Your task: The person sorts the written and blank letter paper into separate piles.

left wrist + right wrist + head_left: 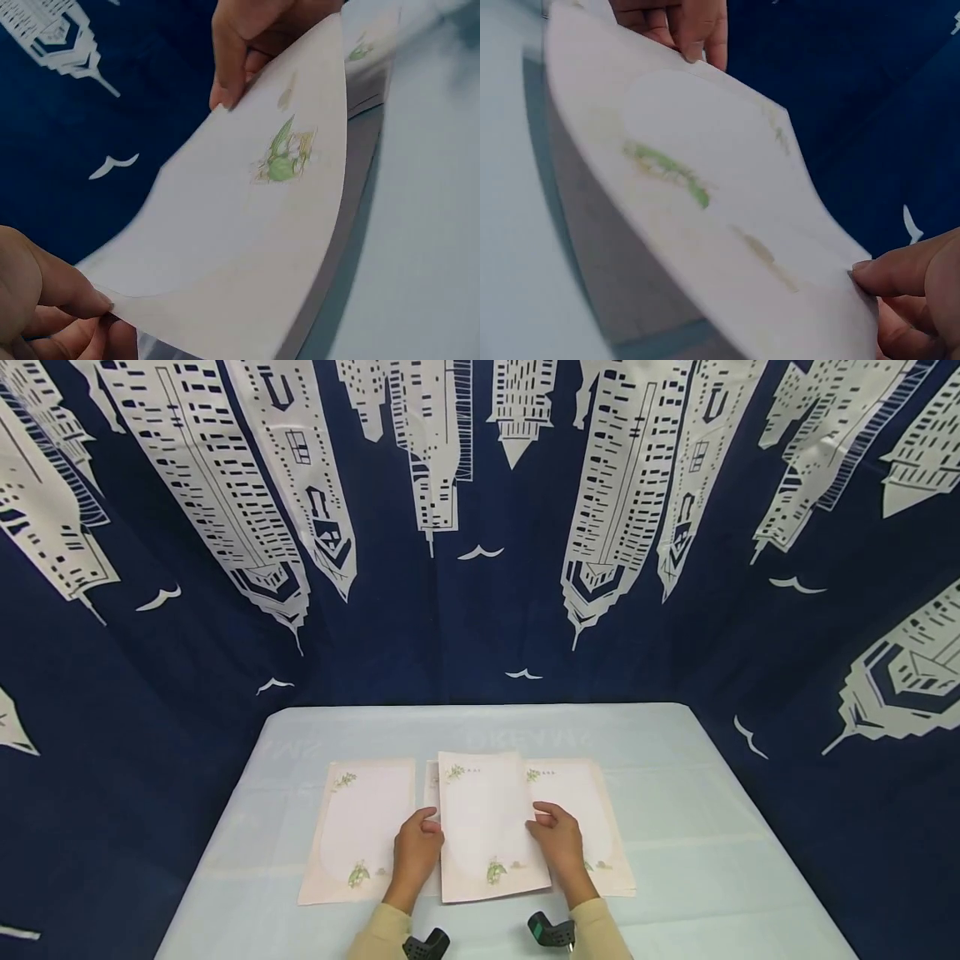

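Note:
My two hands hold up a sheet of decorated letter paper [487,827], pale pink at the border with green plant drawings. The left hand [418,852] pinches its left edge, thumb on top, fingers curled beneath. On the opposite edge, the right hand [558,843] pinches it the same way. In the left wrist view the sheet [217,225] bows between the hands, its near edge raised over the table. The right wrist view shows the same curved sheet [705,165] with a shadowed gap under it.
A matching sheet [363,835] lies flat at the left, another [581,827] at the right, partly behind the right hand. The held sheet mostly covers a third [432,785]. A pale cloth covers the table [697,827]; a navy cloth with white buildings [450,635] hangs behind.

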Available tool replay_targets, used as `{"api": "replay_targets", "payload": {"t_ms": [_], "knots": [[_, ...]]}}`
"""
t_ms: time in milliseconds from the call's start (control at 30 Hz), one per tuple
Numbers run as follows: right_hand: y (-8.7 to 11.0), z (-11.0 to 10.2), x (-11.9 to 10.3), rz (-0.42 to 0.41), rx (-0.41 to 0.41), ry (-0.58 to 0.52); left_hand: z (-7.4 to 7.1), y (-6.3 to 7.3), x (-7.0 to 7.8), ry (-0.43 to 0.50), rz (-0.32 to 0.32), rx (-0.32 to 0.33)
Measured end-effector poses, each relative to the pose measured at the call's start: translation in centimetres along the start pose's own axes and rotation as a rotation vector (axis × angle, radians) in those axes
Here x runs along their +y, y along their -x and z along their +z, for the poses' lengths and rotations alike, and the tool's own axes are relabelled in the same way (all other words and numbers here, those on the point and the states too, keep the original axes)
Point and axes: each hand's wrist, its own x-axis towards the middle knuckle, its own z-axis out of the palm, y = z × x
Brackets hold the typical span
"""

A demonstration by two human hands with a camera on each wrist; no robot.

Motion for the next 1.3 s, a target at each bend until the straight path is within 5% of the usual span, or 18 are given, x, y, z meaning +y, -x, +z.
{"api": "replay_targets", "payload": {"t_ms": [533, 800, 1100, 1300], "knots": [[-1.4, -6.9, 0.8, -0.004, 0.134, 0.153, 6.2, -0.6, 3.2, 0.04, 0.108, -0.142], [-1.4, -9.3, 2.1, 0.027, 0.183, 0.191, 9.4, -0.4, 4.4, -0.02, 0.164, -0.205], [-1.8, -10.2, 2.6, 0.035, 0.226, 0.25, 10.8, -0.2, 4.6, -0.091, 0.227, -0.305], [-2.1, -10.4, 2.9, 0.059, 0.186, 0.277, 10.9, 0.1, 4.7, -0.097, 0.245, -0.335]]}}
